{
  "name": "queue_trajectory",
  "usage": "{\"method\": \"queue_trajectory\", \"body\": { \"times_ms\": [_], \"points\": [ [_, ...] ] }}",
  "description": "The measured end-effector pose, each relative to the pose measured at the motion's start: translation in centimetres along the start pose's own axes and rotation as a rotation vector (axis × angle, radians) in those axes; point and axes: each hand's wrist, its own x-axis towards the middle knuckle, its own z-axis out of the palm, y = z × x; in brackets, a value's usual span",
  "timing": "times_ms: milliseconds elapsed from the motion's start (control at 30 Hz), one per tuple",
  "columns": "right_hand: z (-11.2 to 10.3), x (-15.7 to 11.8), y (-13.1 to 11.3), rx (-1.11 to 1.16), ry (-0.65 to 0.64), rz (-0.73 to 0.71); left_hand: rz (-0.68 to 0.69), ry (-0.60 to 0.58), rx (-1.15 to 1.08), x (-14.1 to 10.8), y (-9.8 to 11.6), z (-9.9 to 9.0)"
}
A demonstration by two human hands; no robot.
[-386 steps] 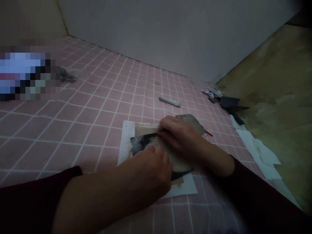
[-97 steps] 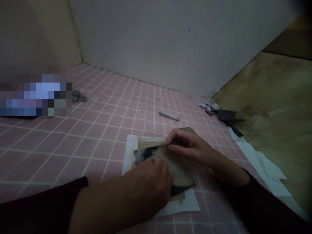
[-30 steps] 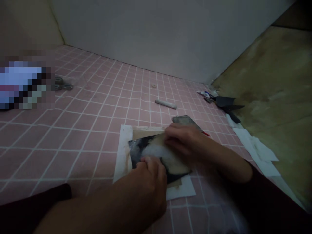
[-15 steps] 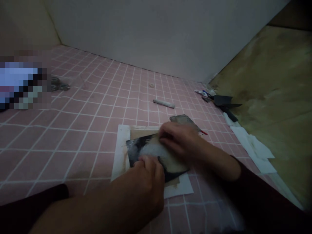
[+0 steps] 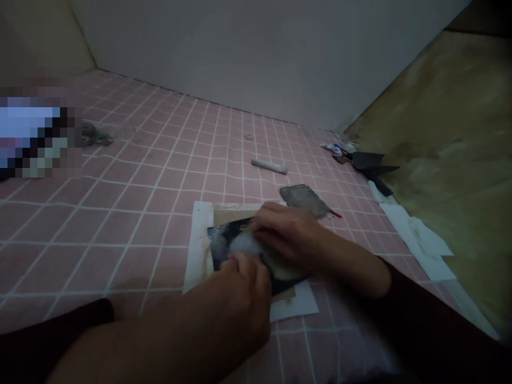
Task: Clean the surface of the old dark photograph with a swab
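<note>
I have the left hand (image 5: 242, 298) and right hand (image 5: 284, 234) close together, pressing a cotton wad (image 5: 245, 245) onto a dark sheet (image 5: 218, 240) on white paper (image 5: 197, 250), mid pink tiled surface (image 5: 120, 224). The right has slid left, baring a grey plate (image 5: 304, 200).

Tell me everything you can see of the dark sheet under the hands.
The dark sheet is thin, flat and four-sided, near-black with paler smudges, and lies at a slant. Its material cannot be told in this dim light. It lies on a tan paper, which lies on a white sheet. A pale fluffy wad sits on its middle, with the right hand over that wad, and the left hand rests on its near side.
</note>
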Motion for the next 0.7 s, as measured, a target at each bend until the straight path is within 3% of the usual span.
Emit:
{"method": "queue_trajectory", "body": {
  "times_ms": [133,333,500,700],
  "points": [
    [-0.62,-0.19,0.69,-0.098,0.008,0.08,0.012,-0.008,0.014,-0.09,0.0,0.03],
    [0.05,0.31,0.04,0.044,0.013,-0.005,-0.003,0.001,0.014,-0.04,-0.06,-0.27],
    [-0.7,0.02,0.83,-0.058,0.025,0.09,-0.007,0.007,0.021,-0.13,-0.11,-0.33],
    [-0.34,0.06,0.08,0.043,0.012,0.003,0.0,0.014,-0.008,-0.24,-0.03,-0.15]
  ]
}}
